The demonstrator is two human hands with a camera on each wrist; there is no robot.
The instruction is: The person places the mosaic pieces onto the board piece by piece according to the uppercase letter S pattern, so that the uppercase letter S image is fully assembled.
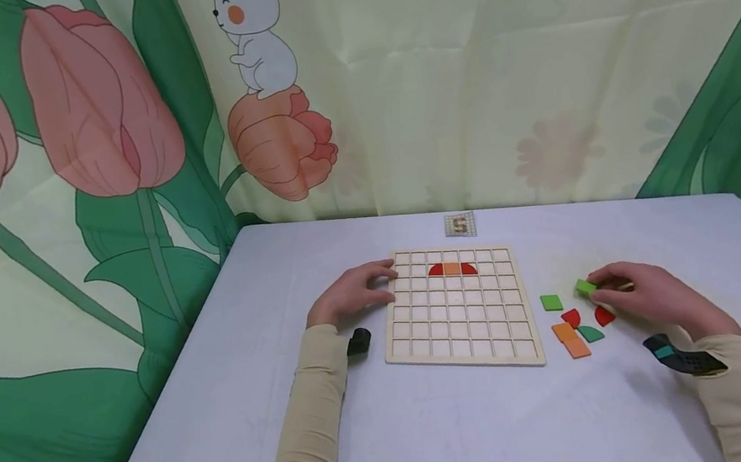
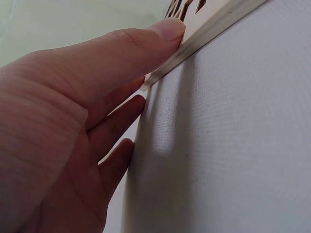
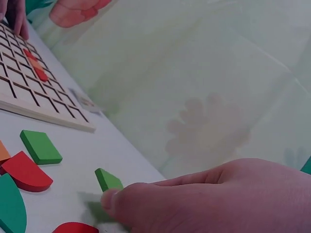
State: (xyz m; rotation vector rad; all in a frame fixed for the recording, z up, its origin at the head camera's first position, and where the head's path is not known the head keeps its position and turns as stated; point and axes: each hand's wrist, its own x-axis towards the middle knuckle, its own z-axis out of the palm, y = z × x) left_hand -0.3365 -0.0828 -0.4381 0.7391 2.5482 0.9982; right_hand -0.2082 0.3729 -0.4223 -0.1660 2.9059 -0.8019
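Right hand: pinches a green square between thumb and fingers, over to the right of the grid board.
Green square: tipped up, with a dark shadow under it. I can't tell if a corner touches the tabletop.
Good pinch: hold it softly by one end, so the other end pokes out and is easy to aim. A hard squeeze might make it pop out.
Left hand: fingers loosely stretched, not curled around anything. The thumb touches the board's left edge.
Steady board: that thumb is in a handy spot. A light press should stop any sliding; a big shove could move the board.
Red half-round: lies just below the right fingertips. Lift straight up so the hand doesn't sweep it away.
Other loose bits: a second green square, another red bit, a dark green bit and two orange squares lie near. Go over them, not through them.
Row on the board: red, orange, red, side by side. Don't bump these.
Thin walls: over a hole, hold the square flat and match its sides to the walls before letting go.
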